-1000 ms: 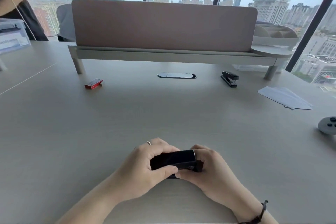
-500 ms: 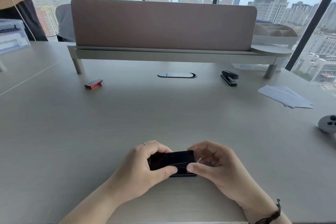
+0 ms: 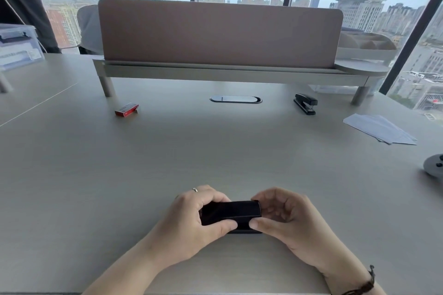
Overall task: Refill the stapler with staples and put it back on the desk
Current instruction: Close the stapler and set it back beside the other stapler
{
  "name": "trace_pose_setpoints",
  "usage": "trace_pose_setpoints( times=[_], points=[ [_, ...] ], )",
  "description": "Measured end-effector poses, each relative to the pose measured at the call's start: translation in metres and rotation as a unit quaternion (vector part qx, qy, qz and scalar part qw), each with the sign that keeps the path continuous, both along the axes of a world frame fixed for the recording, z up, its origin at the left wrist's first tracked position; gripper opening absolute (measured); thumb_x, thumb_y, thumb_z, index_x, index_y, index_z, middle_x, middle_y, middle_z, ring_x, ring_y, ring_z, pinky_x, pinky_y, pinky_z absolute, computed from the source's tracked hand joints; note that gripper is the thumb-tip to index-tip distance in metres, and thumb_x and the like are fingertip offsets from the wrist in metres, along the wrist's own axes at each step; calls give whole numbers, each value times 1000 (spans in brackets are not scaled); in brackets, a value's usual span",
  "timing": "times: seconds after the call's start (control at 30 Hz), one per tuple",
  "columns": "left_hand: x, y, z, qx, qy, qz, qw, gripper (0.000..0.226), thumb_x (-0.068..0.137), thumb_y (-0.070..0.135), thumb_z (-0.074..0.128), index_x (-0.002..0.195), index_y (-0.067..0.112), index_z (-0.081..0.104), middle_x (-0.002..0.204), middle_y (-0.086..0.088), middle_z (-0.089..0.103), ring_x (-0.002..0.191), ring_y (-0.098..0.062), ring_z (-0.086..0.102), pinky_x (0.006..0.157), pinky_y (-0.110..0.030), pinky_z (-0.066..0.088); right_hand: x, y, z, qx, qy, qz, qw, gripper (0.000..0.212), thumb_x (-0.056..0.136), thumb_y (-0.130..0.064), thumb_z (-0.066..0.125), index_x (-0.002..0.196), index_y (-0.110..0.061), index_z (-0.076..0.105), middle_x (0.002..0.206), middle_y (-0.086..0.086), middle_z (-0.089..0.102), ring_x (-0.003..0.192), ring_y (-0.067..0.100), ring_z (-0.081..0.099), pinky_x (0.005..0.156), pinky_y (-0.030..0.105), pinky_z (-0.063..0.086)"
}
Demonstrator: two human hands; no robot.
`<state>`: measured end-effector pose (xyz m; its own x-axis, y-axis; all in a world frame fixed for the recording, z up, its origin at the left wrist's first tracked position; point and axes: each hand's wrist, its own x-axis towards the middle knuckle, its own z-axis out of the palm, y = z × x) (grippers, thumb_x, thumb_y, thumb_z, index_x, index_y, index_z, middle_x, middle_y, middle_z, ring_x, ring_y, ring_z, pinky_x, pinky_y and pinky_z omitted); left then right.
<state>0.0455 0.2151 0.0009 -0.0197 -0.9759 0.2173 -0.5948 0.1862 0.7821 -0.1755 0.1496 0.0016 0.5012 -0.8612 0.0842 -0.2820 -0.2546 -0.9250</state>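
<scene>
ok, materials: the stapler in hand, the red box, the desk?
Stapler: looks like glossy black plastic casing; it shows soft reflections. Any metal parts are hidden by the hands.
Red box: probably printed cardboard, matte, with sharp folded edges.
Desk: pale wood-grain laminate by the look, satin sheen under window light; it could be veneer.

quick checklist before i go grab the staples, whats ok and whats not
1. Left hand holds the stapler: ok, fingers wrapped round its left end.
2. Right hand on the stapler's right end: ok, thumb and fingertips touch it.
3. Stapler opened for loading: cannot tell, only its closed-looking black top shows.
4. Red staple box on the desk: ok, far left, beyond the hands.
5. Path to the box: ok, bare desk between.
6. Second stapler: ok, far right, well away from that path.
</scene>
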Motion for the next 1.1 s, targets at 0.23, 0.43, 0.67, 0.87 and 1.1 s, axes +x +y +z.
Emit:
trace_pose_setpoints(
  times=[0.23, 0.43, 0.67, 0.87, 1.1],
  points=[
    [3, 2, -2, 0, 19, -9, 1000, 29, 76, 25, 82, 102, 34, 73, 101, 14, 71, 97, -10, 67, 79, -17, 50, 0, 1, -2, 6, -27, 10, 1000, 22, 73, -17, 83, 91, -24, 72, 90, 7, 77, 85, 34, 71, 84, 54, 57],
    [9, 8, -1, -30, 1, 38, 999, 46, 75, 13, 80, 109, 41, 65, 114, 18, 57, 112, -7, 54, 72, -3, 42, 3, 4, -3, -17, 3, 5, 1000, 34, 67, -34, 85, 93, -22, 68, 83, 4, 72, 74, 32, 63, 73, 49, 54],
    [5, 4, -9, -80, -50, 150, 984, 38, 75, 10, 78, 98, 37, 64, 97, 14, 58, 96, -6, 53, 76, -4, 39, 14, 16, 1, -136, 214, 11, 967, 58, 54, -57, 78, 106, -41, 60, 90, -17, 63, 87, 3, 57, 68, 13, 43],
    [0, 6, -10, -36, -45, 136, 989, 34, 81, 27, 75, 108, 42, 61, 92, 18, 72, 94, -1, 64, 80, -14, 48, 12, 17, 3, -139, 217, 33, 966, 56, 56, -51, 81, 108, -53, 60, 102, -22, 59, 89, -2, 56, 67, 9, 42],
    [-9, 0, -7, -3, -83, 28, 996, 75, 78, 57, 69, 144, 48, 36, 133, 31, 55, 126, 12, 46, 103, -19, 41, 14, 14, 0, -152, 216, 0, 965, 71, 61, -54, 76, 126, -52, 47, 93, -18, 62, 94, -1, 53, 74, 11, 35]
  ],
)
